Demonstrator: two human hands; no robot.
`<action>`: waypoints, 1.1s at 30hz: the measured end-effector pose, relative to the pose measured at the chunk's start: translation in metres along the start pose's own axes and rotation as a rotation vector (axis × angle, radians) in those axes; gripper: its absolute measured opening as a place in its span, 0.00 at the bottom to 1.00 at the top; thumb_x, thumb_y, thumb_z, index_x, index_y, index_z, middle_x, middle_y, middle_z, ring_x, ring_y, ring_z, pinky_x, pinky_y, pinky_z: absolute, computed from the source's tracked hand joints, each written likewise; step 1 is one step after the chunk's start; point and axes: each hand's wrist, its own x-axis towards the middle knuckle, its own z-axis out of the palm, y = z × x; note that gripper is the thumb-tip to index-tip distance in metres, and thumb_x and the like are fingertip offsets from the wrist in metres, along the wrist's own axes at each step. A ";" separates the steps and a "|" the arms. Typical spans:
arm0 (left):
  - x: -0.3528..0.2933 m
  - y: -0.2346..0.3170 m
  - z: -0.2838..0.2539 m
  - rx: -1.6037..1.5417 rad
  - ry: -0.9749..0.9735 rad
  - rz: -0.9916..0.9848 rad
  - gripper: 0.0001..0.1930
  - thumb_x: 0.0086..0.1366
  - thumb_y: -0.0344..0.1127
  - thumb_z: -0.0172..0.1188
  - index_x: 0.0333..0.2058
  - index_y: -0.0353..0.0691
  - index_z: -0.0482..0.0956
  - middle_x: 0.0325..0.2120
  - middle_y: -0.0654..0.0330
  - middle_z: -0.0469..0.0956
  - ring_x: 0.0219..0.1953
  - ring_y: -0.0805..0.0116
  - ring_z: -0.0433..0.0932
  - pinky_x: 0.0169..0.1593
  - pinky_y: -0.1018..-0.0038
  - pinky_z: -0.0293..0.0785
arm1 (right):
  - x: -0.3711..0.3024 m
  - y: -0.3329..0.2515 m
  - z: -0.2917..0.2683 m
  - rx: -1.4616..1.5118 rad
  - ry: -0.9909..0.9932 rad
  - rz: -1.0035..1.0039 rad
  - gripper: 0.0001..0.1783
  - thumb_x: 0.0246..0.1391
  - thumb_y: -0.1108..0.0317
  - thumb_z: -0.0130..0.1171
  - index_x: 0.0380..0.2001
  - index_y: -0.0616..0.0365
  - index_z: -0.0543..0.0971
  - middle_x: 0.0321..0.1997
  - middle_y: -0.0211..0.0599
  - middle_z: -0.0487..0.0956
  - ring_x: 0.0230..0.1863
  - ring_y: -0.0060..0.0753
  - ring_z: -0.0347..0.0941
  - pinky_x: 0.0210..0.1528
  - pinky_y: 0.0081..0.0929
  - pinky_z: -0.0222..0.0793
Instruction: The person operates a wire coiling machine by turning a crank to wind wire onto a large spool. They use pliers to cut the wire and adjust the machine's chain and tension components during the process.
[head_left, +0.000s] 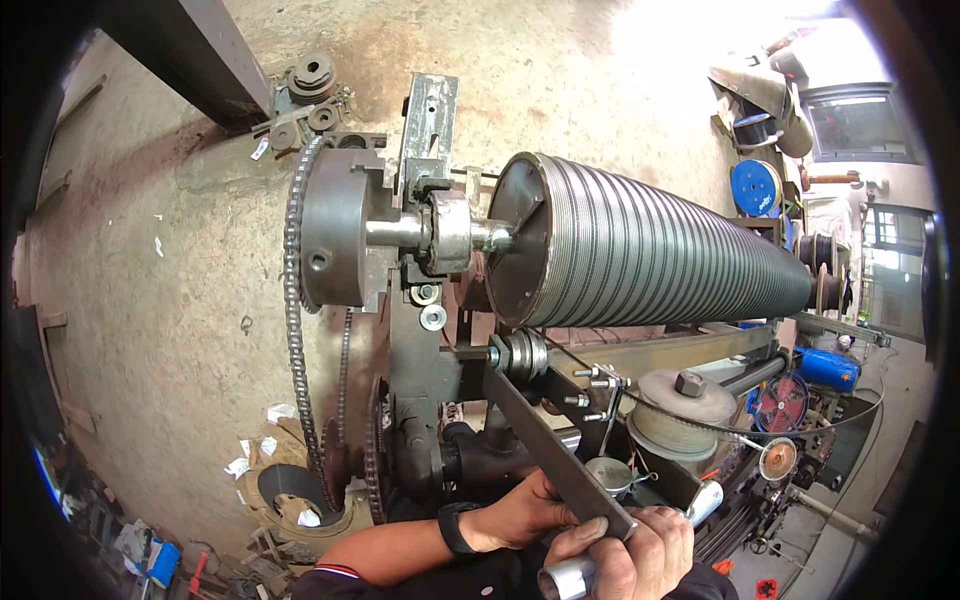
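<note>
A long flat steel bar (560, 440) slants from a stack of round metal rings (523, 354) down to my hands. My right hand (645, 555) is closed around a silver metal pipe (567, 580) that crosses the bar's near end, its thumb close to the bar's tip. My left hand (515, 512), below a black wristwatch (458, 528), has its fingers curled at the bar's underside; the bar hides some fingertips. A pale round spool or roller with a large bolt (685, 405) stands right of the bar. A small round tin (608, 475) sits between them.
A large grooved drum (660, 245) lies across the machine beyond my hands. Left of it are a dark hub (335, 230) and a roller chain (293, 300). A fan (780, 402), a blue tank (828, 368) and a blue reel (756, 188) stand to the right.
</note>
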 end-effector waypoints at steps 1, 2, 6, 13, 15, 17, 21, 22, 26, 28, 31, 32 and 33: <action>0.001 0.000 0.000 0.007 0.002 0.005 0.14 0.66 0.28 0.67 0.50 0.38 0.80 0.45 0.63 0.84 0.48 0.74 0.80 0.54 0.74 0.77 | 0.001 0.000 -0.002 0.002 -0.019 0.000 0.07 0.44 0.80 0.62 0.25 0.61 0.73 0.18 0.42 0.71 0.16 0.40 0.71 0.20 0.34 0.69; 0.002 -0.001 0.000 0.014 0.003 0.011 0.14 0.66 0.28 0.67 0.50 0.38 0.80 0.45 0.63 0.84 0.48 0.74 0.80 0.54 0.74 0.77 | 0.002 0.001 -0.003 0.005 -0.038 0.000 0.07 0.44 0.80 0.62 0.25 0.61 0.73 0.18 0.43 0.72 0.16 0.40 0.71 0.20 0.34 0.69; 0.003 0.003 0.005 0.021 0.016 0.021 0.11 0.69 0.32 0.66 0.48 0.37 0.82 0.41 0.65 0.84 0.45 0.76 0.79 0.51 0.74 0.76 | 0.001 0.001 0.000 -0.007 0.002 -0.007 0.06 0.43 0.80 0.61 0.23 0.61 0.73 0.18 0.42 0.71 0.16 0.40 0.71 0.20 0.33 0.69; 0.002 -0.002 0.000 -0.031 0.011 0.003 0.11 0.67 0.32 0.68 0.47 0.38 0.83 0.42 0.65 0.84 0.46 0.75 0.79 0.51 0.74 0.76 | 0.001 0.002 0.005 0.005 0.048 -0.043 0.06 0.42 0.80 0.61 0.20 0.62 0.73 0.16 0.42 0.70 0.15 0.40 0.70 0.18 0.34 0.69; 0.001 -0.006 -0.008 -0.019 -0.005 -0.014 0.15 0.65 0.31 0.70 0.49 0.39 0.81 0.45 0.64 0.84 0.48 0.74 0.79 0.54 0.73 0.76 | 0.001 0.002 0.004 0.007 0.043 -0.040 0.06 0.42 0.80 0.61 0.20 0.62 0.73 0.16 0.42 0.70 0.15 0.40 0.70 0.18 0.34 0.69; 0.003 -0.005 -0.009 -0.011 -0.003 -0.033 0.16 0.64 0.31 0.70 0.49 0.39 0.80 0.45 0.64 0.84 0.49 0.73 0.79 0.55 0.73 0.76 | 0.001 0.001 0.003 0.006 0.026 -0.023 0.06 0.42 0.80 0.61 0.21 0.62 0.73 0.17 0.43 0.70 0.15 0.40 0.70 0.19 0.34 0.70; 0.004 -0.003 -0.008 0.044 0.039 -0.061 0.14 0.65 0.31 0.70 0.49 0.39 0.81 0.45 0.64 0.84 0.48 0.73 0.80 0.54 0.73 0.77 | 0.002 -0.003 -0.001 0.011 -0.014 0.037 0.07 0.42 0.80 0.62 0.21 0.61 0.73 0.18 0.43 0.71 0.17 0.41 0.72 0.21 0.34 0.71; 0.005 -0.003 -0.006 0.038 0.033 -0.049 0.14 0.65 0.31 0.69 0.49 0.39 0.82 0.44 0.64 0.84 0.48 0.73 0.80 0.54 0.73 0.77 | 0.002 -0.003 -0.001 0.013 -0.012 0.050 0.07 0.42 0.80 0.62 0.22 0.61 0.73 0.18 0.43 0.71 0.17 0.41 0.72 0.22 0.34 0.71; 0.006 0.000 -0.004 0.037 -0.012 -0.018 0.14 0.66 0.32 0.68 0.49 0.39 0.83 0.44 0.64 0.85 0.48 0.74 0.81 0.54 0.73 0.77 | 0.002 -0.002 -0.001 0.006 0.017 0.066 0.07 0.42 0.80 0.63 0.22 0.60 0.73 0.18 0.44 0.72 0.18 0.41 0.73 0.22 0.34 0.70; 0.006 0.000 -0.003 0.036 -0.009 -0.016 0.14 0.66 0.32 0.68 0.49 0.39 0.83 0.44 0.63 0.85 0.48 0.74 0.81 0.54 0.73 0.77 | -0.001 0.001 0.000 0.013 0.026 0.050 0.07 0.41 0.80 0.63 0.22 0.61 0.73 0.18 0.44 0.72 0.17 0.41 0.72 0.22 0.34 0.70; 0.005 -0.002 -0.004 0.035 0.039 -0.032 0.14 0.66 0.32 0.69 0.49 0.38 0.83 0.45 0.62 0.85 0.48 0.73 0.81 0.55 0.73 0.77 | 0.000 0.002 0.000 0.021 0.032 0.045 0.07 0.41 0.81 0.63 0.22 0.61 0.74 0.18 0.44 0.72 0.17 0.41 0.72 0.22 0.34 0.70; 0.005 -0.002 -0.005 0.042 0.048 -0.041 0.14 0.66 0.32 0.69 0.49 0.38 0.83 0.45 0.62 0.85 0.48 0.73 0.81 0.55 0.73 0.77 | 0.001 0.002 0.000 0.023 0.032 0.045 0.07 0.41 0.81 0.63 0.22 0.61 0.74 0.18 0.44 0.72 0.17 0.41 0.72 0.22 0.34 0.70; 0.005 -0.003 -0.006 0.049 0.059 -0.050 0.14 0.66 0.32 0.69 0.49 0.38 0.83 0.45 0.62 0.85 0.48 0.73 0.81 0.55 0.73 0.77 | 0.000 0.001 0.000 0.021 0.039 0.051 0.07 0.41 0.80 0.63 0.22 0.61 0.74 0.18 0.44 0.72 0.17 0.41 0.72 0.22 0.33 0.70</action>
